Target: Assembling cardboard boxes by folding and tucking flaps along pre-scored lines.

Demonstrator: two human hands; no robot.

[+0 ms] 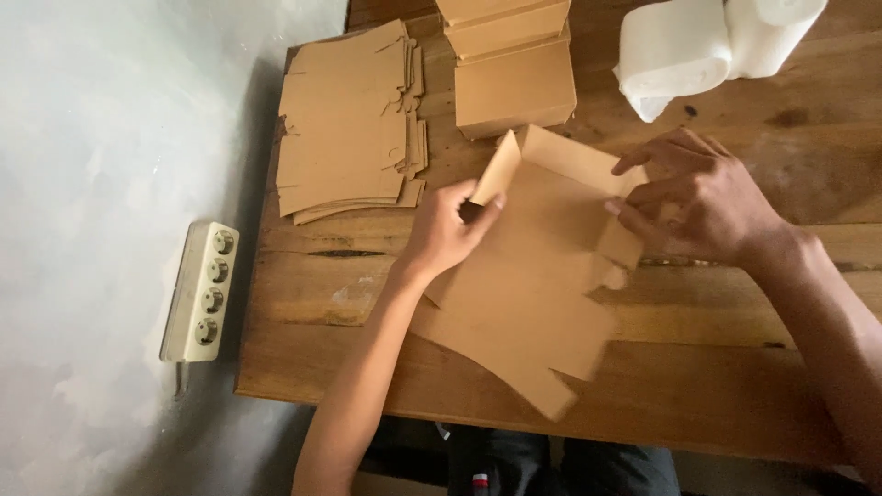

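Worn brown wooden plank table [698, 367] seen bearing flat tan die-cut cardboard box blank [524, 303], part-folded, near front edge. Left side flap pinched upright by left hand [446, 230]; right corner flaps clamped by right hand [707, 197]. Best pressed along scored creases, walls kept square. Stack of unfolded tan blanks [344, 119] left behind.

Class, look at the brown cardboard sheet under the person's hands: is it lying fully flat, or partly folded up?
Partly folded. The cardboard sheet has its far walls raised, pinched by the left hand and right hand; the near part lies flat on the table.
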